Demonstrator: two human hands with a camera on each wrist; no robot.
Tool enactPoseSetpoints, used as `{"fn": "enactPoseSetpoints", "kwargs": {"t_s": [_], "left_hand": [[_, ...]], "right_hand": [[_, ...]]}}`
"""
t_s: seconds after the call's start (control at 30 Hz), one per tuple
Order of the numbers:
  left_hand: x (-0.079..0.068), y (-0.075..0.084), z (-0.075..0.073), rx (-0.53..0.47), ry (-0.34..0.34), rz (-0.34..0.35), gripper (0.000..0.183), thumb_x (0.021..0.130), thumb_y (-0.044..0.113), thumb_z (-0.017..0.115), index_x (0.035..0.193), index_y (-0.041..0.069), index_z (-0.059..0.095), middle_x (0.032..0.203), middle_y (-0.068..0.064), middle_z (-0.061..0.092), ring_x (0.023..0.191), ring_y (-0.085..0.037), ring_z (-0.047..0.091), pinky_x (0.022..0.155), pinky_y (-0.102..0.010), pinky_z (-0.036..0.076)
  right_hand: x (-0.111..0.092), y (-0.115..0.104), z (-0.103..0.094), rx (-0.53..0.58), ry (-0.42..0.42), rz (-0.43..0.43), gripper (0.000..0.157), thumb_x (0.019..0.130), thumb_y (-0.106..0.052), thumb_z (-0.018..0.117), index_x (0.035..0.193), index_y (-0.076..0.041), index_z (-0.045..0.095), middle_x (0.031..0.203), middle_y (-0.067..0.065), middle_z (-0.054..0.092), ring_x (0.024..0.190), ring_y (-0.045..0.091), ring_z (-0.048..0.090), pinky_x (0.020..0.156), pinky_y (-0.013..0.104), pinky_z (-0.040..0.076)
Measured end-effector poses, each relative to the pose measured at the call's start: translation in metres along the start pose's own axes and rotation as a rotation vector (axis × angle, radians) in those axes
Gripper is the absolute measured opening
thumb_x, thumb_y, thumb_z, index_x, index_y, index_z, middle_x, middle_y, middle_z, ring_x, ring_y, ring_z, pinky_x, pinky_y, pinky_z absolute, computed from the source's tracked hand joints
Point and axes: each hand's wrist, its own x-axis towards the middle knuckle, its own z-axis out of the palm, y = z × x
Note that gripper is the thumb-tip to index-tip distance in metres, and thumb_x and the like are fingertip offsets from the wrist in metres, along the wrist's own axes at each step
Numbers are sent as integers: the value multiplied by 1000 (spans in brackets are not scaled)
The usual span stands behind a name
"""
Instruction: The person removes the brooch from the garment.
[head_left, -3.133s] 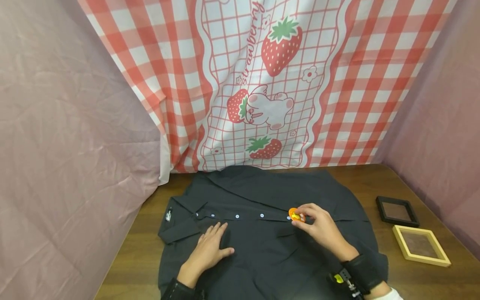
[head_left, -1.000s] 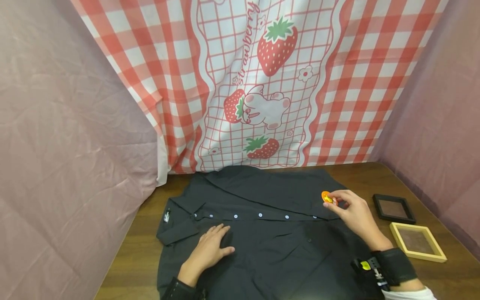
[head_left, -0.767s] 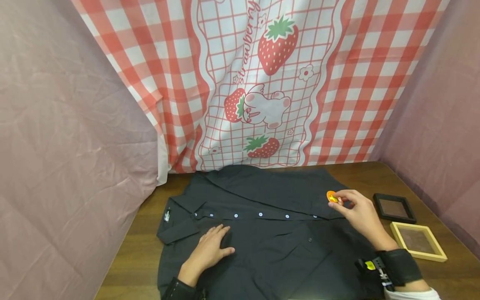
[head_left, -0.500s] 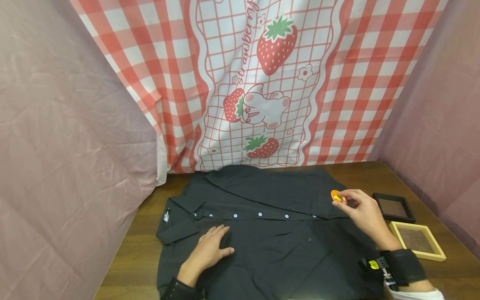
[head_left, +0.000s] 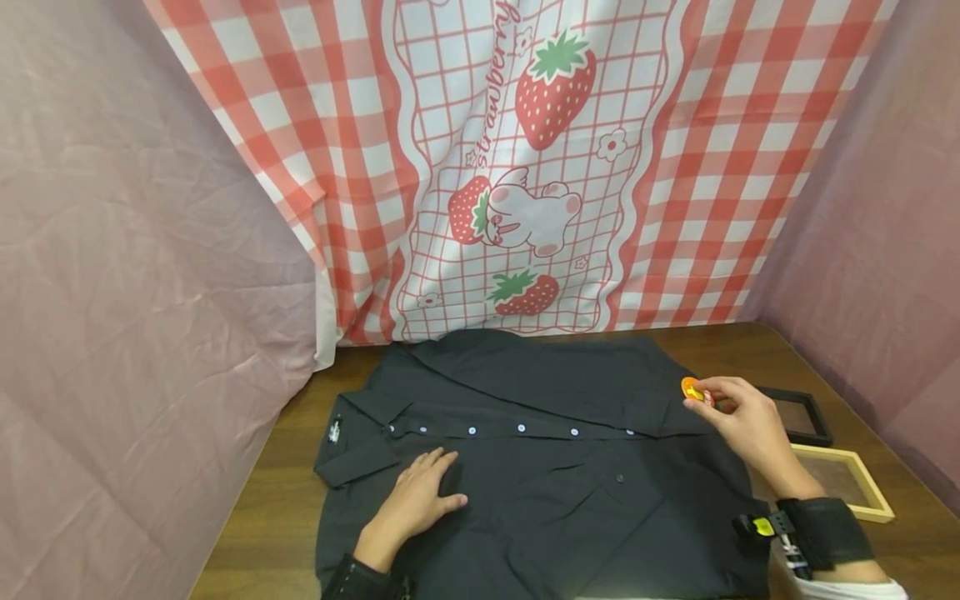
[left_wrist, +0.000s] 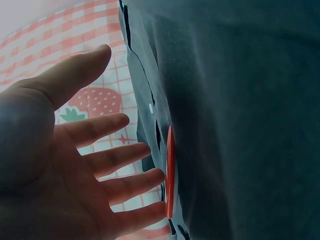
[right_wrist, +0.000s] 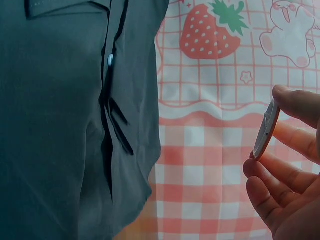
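Observation:
A dark button-up shirt (head_left: pixel 547 517) lies spread on the table, collar to the left, with a row of pale buttons across it. My right hand (head_left: pixel 753 421) pinches a round orange pin badge (head_left: pixel 692 390) between thumb and fingers, above the shirt's right end. The badge's white back (right_wrist: pixel 266 129) with its pin fitting shows in the right wrist view. My left hand (head_left: pixel 420 493) lies palm down over the shirt front, fingers straight and spread. In the left wrist view, a red-orange disc (left_wrist: pixel 170 172) shows edge-on at its fingertips; the hand hides it in the head view.
A black square frame (head_left: pixel 819 427) and a light wooden frame (head_left: pixel 873 479) lie on the brown table (head_left: pixel 255 500) at the right, partly behind my right arm. A strawberry-print checkered cloth (head_left: pixel 720 167) hangs at the back. Pink cloth walls (head_left: pixel 165 275) stand on both sides.
My right hand has carried the orange pin badge rightward and slightly back, from over the button row to the shirt's right end. My left hand stays in place.

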Motion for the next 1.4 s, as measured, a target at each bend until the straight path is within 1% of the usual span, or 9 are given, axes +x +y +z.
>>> {"fn": "enactPoseSetpoints", "kwargs": {"t_s": [0.1, 0.33, 0.5, 0.7, 0.93, 1.1, 1.23, 1.3, 1.4], "left_hand": [[0, 0, 1, -2, 2, 6, 65, 85, 32, 74, 138, 4, 52, 148, -25, 43, 138, -49, 36, 108, -67, 30], [-2, 1, 0, -6, 26, 21, 64, 85, 32, 74, 137, 3, 52, 148, -24, 43, 138, -48, 36, 108, -67, 30], [0, 0, 0, 0, 16, 10, 64, 85, 31, 74, 138, 3, 52, 148, -25, 43, 138, -49, 36, 108, -67, 30], [-1, -1, 2, -7, 0, -6, 64, 85, 31, 74, 139, 4, 51, 148, -25, 43, 138, -49, 36, 108, -67, 30], [-1, -1, 1, -4, 0, -8, 64, 85, 32, 74, 138, 5, 52, 148, -25, 43, 138, -49, 36, 109, -66, 30], [-1, -1, -1, 0, 5, -16, 64, 85, 33, 74, 139, 5, 51, 148, -25, 43, 138, -48, 36, 109, -66, 30], [0, 0, -1, 8, 21, -27, 65, 85, 34, 74, 138, 5, 52, 147, -25, 43, 138, -48, 37, 109, -67, 29], [0, 0, -1, 12, 27, -33, 65, 84, 34, 74, 138, 5, 52, 147, -25, 44, 137, -47, 37, 108, -68, 29], [0, -1, -2, 20, 26, -37, 65, 84, 33, 75, 138, 4, 52, 147, -24, 44, 137, -47, 37, 108, -68, 29]], "right_hand": [[-2, 3, -3, -1, -20, 16, 29, 81, -16, 79, 104, 0, 71, 100, 19, 66, 78, -17, 47, 62, 2, 42], [-5, 11, -8, -27, -45, 28, 31, 82, -19, 78, 105, 0, 71, 102, 20, 65, 73, -11, 53, 56, 13, 47], [-5, 19, -11, -45, -33, 37, 32, 81, -20, 79, 104, 0, 70, 99, 21, 65, 74, -19, 46, 55, 10, 45], [-6, 28, -16, -57, -21, 50, 36, 82, -23, 79, 106, 1, 70, 99, 22, 64, 74, -19, 44, 56, 8, 40], [-5, 36, -21, -68, -15, 71, 34, 83, -21, 78, 105, 4, 69, 95, 22, 63, 74, -24, 37, 56, 7, 37], [-2, 41, -23, -88, -40, 89, 35, 83, -22, 78, 105, 3, 70, 96, 22, 63, 74, -14, 45, 55, 11, 38], [0, 45, -27, -97, -69, 108, 36, 84, -23, 77, 107, 3, 69, 101, 24, 63, 75, -15, 46, 56, 11, 40], [0, 48, -29, -94, -82, 130, 38, 85, -25, 75, 109, 4, 68, 104, 26, 62, 76, -12, 50, 56, 10, 40], [-1, 51, -31, -99, -90, 157, 41, 87, -27, 74, 111, 6, 67, 103, 28, 61, 74, 1, 59, 55, 11, 41]]}}
